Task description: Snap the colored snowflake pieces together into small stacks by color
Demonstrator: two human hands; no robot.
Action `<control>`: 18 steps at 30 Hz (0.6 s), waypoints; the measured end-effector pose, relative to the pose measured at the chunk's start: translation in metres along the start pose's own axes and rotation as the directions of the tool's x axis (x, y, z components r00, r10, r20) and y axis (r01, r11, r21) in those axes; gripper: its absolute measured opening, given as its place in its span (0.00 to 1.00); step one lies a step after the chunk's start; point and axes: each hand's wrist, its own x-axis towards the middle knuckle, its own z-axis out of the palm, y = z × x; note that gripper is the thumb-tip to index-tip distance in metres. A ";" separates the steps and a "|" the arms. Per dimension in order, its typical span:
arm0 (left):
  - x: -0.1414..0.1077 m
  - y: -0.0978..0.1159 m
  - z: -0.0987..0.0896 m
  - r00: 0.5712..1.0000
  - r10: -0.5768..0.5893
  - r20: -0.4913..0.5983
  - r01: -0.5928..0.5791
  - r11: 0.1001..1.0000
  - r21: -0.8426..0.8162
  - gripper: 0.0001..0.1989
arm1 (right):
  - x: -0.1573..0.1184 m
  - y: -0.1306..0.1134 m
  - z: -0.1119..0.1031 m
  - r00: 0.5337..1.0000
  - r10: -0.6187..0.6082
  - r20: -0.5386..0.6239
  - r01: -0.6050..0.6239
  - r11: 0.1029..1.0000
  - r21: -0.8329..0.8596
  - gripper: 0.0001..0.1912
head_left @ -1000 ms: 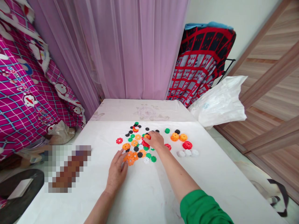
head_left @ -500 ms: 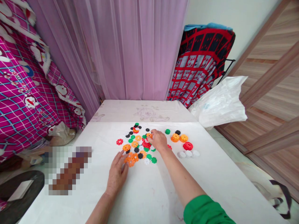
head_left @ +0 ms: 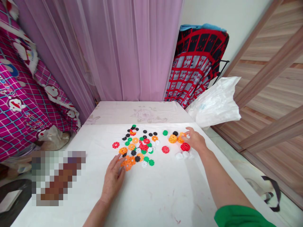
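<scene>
Loose plastic snowflake discs in orange, black, green, red and white lie in a mixed pile on the white table. My left hand point(head_left: 114, 176) rests at the pile's near left edge, fingers spread and touching orange discs point(head_left: 127, 162). To the right, my right hand point(head_left: 195, 139) pinches an orange snowflake disc point(head_left: 182, 134) over an orange stack point(head_left: 180, 140). Beside that stand another orange stack point(head_left: 172, 138), a red stack point(head_left: 185, 147), a black stack point(head_left: 175, 133) and a green stack point(head_left: 165, 133). White discs point(head_left: 186, 154) sit nearest me in this group.
A white cloth point(head_left: 151, 201) covers the table point(head_left: 113, 110). At its right edge is a white plastic bag point(head_left: 215, 104). A purple curtain point(head_left: 132, 50) hangs behind, and wooden doors point(head_left: 272, 94) stand on the right. Pink patterned fabric point(head_left: 35, 104) hangs at left.
My right hand has moved from the mixed pile rightward to the orange stacks, carrying an orange disc. My left hand has stayed by the orange discs. The view has turned slightly right.
</scene>
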 end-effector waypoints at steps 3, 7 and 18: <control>0.000 -0.001 0.000 1.000 -0.010 0.002 0.010 1.000 -0.003 0.18 | -0.004 -0.001 0.007 1.000 -0.008 0.024 0.009 1.000 -0.030 0.28; 0.000 -0.001 0.000 1.000 -0.024 0.011 0.024 1.000 -0.006 0.18 | -0.007 -0.005 0.010 0.999 0.011 0.048 -0.008 0.998 -0.058 0.28; 0.000 -0.003 0.000 1.000 -0.008 0.025 0.008 1.000 0.001 0.17 | -0.009 -0.003 0.010 0.998 0.032 0.062 -0.027 0.997 -0.075 0.28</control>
